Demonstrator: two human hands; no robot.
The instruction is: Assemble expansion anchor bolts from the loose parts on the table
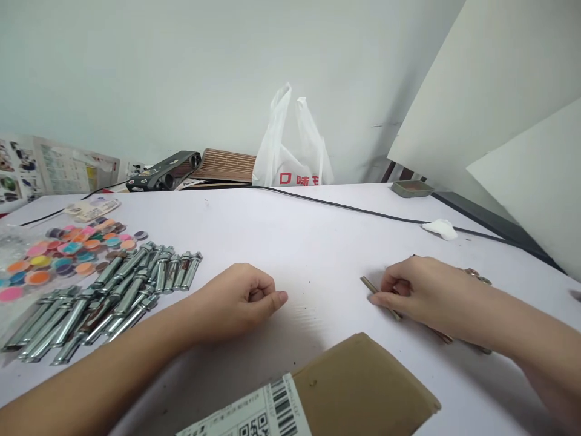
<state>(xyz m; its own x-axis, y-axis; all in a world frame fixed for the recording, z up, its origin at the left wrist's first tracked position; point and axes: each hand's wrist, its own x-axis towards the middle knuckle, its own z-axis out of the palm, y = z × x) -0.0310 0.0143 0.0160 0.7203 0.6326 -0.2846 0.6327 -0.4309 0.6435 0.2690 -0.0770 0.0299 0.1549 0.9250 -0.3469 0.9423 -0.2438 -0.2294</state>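
Note:
My left hand [238, 300] rests on the white table to the left of the middle, its fingers curled and its thumb stretched forward. Nothing shows in its fingers. On the right, my right hand [424, 287] pinches a thin metal rod [368, 284] between thumb and fingers, low over the table; part of the rod is hidden behind the hand. More metal pieces [442, 335] lie beneath and behind that hand, mostly covered by it. Beside my left forearm is a pile of shiny expansion bolts [120, 297] with nuts on their ends.
Colourful round discs [68, 248] lie at the left by clear plastic. A cardboard box [363, 387] with a printed label is at the near edge. A black cable [345, 206] crosses the back, near a white plastic bag [293, 151], a small tray [412, 189] and crumpled tissue [440, 229].

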